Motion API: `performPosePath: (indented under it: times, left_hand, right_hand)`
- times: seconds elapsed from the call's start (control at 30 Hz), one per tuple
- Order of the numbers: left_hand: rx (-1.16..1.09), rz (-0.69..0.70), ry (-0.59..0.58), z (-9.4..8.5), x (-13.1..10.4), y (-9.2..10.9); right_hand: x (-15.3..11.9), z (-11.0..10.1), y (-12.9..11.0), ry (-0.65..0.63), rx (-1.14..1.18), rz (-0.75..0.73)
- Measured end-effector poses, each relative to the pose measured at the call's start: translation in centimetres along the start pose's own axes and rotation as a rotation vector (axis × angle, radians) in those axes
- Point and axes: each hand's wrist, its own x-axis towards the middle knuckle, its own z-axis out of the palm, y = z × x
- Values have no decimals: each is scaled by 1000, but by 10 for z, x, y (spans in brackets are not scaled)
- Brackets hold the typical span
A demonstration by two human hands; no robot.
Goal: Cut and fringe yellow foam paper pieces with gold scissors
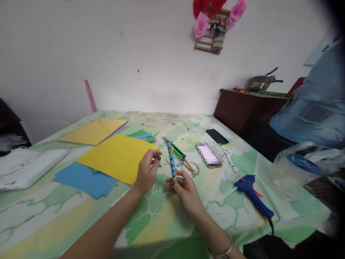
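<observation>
Right hand (pixel 185 189): fingertips pinched on the near end of the blue spotted strip (pixel 172 164).
Left hand (pixel 147 169): half-curled, apparently empty, just left.
Blue spotted strip: above the table (pixel 88 216), left of gold-handled scissors (pixel 188 166).

Green-patterned tablecloth (pixel 35 219), blue sheets (pixel 83 180) partly beneath a yellow sheet (pixel 115 156), gold-handled scissors (pixel 191 168), flat black device (pixel 217 136), blue glue gun (pixel 254 198)
</observation>
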Motion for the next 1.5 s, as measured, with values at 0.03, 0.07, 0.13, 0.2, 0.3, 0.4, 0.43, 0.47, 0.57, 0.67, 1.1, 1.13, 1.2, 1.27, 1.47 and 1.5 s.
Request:
performPosePath:
  times: [0.03,0.07,0.13,0.2,0.3,0.4,0.43,0.47,0.57,0.67,1.1,1.13,1.2,1.27,1.47,1.5]
  left_hand:
    - [26,28,-13,1,0,0]
    - [48,61,-26,2,0,1]
    - [68,116,-51,4,-1,0]
    - [63,153,-66,5,-1,-1]
    - [67,180,-66,6,0,-2]
    - [81,204,-58,5,0,-1]
    - [85,209,-55,5,0,-1]
    - [87,212,-51,5,0,0]
    - [83,208,-46,4,-1,1]
    - [64,194,-53,3,-2,3]
    - [-478,-296,-68,2,11,-6]
    - [-489,-304,-71,1,11,-6]
    - [-505,-317,-68,0,11,-5]
    - [-516,-326,-62,0,11,-3]
    - [-564,-332,-53,-3,12,-2]
    - [-572,-334,-52,-3,12,-2]
  right_hand:
    - [1,0,1,1,-4,-2]
    - [1,0,2,1,-8,-4]
    - [3,-1,5,2,-16,-9]
    - [4,-2,7,2,-24,-14]
    - [4,-2,8,0,-36,-22]
    - [4,-2,8,-2,-46,-28]
    - [4,-2,8,-2,-48,-30]
    - [4,-2,8,-1,-49,-31]
    - [5,-1,8,1,-47,-33]
    - [5,-2,8,-3,-47,-28]
    - [0,-1,5,-118,-151,-24]
    - [-1,-1,6,-120,-163,-29]
    - [-1,-1,6,-126,-188,-38]
    - [-1,-1,7,-135,-211,-47]
    - [-2,-4,8,-162,-246,-68]
    - [-2,-4,7,-163,-250,-71]
